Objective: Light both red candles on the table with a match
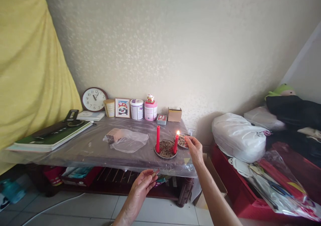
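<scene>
My right hand (194,149) reaches out to a short red candle (176,143) whose wick burns; its fingers pinch a thin match at the flame. A taller unlit red candle (157,138) stands beside it on the same round patterned dish (166,151). A second small dish (183,142) sits just behind the lit candle. My left hand (144,182) is held lower, in front of the table edge, fingers closed on a small box, probably a matchbox (155,173).
The low table (100,152) is covered in plastic sheet. On it lie a crumpled plastic bag (127,140), a green board (54,136), and at the back a clock (94,99), tins (136,109), a framed picture (122,107), a cardboard box (175,114). Bags and bedding (238,135) pile at right.
</scene>
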`<action>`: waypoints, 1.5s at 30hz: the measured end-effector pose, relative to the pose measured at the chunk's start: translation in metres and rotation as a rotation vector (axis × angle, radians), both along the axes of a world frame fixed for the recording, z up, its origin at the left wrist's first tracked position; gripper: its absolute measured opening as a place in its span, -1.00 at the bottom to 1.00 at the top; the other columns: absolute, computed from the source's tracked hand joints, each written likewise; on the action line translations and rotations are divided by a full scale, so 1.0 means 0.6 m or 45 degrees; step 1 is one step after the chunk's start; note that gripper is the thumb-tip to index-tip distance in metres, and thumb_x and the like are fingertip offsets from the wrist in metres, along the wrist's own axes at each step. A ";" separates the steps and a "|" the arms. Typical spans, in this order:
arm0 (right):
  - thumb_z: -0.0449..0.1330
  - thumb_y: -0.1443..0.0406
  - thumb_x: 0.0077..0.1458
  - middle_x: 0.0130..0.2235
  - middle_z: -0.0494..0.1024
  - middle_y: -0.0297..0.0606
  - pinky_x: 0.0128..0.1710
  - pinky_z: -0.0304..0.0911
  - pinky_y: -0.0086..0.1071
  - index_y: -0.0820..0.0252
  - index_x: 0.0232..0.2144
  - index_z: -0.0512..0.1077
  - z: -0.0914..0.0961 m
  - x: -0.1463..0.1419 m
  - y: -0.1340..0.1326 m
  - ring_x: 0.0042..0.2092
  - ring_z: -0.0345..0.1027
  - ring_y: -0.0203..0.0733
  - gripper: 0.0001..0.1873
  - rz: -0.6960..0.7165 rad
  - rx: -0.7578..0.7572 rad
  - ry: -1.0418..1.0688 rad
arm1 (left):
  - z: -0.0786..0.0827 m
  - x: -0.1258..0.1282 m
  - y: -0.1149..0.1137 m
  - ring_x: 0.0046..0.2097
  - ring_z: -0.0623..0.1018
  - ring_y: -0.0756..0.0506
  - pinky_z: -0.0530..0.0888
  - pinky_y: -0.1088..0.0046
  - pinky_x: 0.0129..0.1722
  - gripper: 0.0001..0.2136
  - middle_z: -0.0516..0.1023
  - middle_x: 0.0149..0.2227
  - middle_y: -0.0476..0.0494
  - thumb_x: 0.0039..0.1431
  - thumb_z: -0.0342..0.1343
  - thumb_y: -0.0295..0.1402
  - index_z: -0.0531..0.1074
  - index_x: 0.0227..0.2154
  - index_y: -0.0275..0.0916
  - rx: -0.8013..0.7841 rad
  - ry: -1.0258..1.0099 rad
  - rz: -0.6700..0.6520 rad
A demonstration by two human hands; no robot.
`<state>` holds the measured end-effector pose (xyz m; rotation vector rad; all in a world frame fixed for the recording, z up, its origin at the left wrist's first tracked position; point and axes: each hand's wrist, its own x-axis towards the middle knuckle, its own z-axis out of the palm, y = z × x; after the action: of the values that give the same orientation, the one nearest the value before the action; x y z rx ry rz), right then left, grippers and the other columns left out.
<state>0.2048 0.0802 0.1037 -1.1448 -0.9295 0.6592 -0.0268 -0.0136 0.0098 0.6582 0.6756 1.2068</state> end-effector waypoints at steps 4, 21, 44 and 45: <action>0.33 0.08 -0.25 -0.61 0.48 -0.36 -0.54 0.22 -0.41 0.21 -0.57 0.51 0.002 0.002 0.000 -0.55 0.28 -0.27 -0.70 0.002 0.022 0.015 | -0.001 0.000 0.001 -0.07 0.54 -0.11 0.36 0.32 0.00 -0.76 0.62 -0.09 -0.14 0.00 0.27 -0.24 0.48 -0.26 -0.18 0.007 -0.003 0.000; 0.43 0.18 -0.32 -0.54 0.52 -0.42 -0.46 0.36 -0.44 0.17 -0.59 0.49 0.036 -0.020 -0.018 -0.52 0.36 -0.36 -0.76 0.186 0.154 0.355 | 0.000 -0.001 0.000 -0.08 0.53 -0.11 0.37 0.35 -0.03 -0.75 0.62 -0.12 -0.16 -0.03 0.28 -0.22 0.50 -0.27 -0.18 0.006 0.004 0.005; 0.30 0.16 -0.14 -0.55 0.41 -0.42 -0.54 0.23 -0.46 0.20 -0.49 0.45 0.050 -0.134 -0.007 -0.55 0.24 -0.35 -0.77 0.173 0.163 0.103 | -0.004 -0.001 0.002 -0.10 0.54 -0.11 0.36 0.33 -0.04 -0.79 0.62 -0.15 -0.15 0.01 0.26 -0.25 0.50 -0.28 -0.18 0.025 -0.060 0.028; 0.29 0.16 -0.14 -0.56 0.40 -0.43 -0.55 0.22 -0.46 0.20 -0.48 0.44 0.048 -0.139 -0.002 -0.56 0.23 -0.36 -0.77 0.164 0.164 0.087 | -0.004 -0.002 0.003 -0.10 0.54 -0.11 0.36 0.33 -0.05 -0.79 0.62 -0.15 -0.16 0.01 0.26 -0.25 0.50 -0.28 -0.18 0.027 -0.063 0.025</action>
<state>0.1216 0.0792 0.1325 -0.9482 -0.9787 0.7274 -0.0278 -0.0121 0.0072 0.6385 0.6303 1.2461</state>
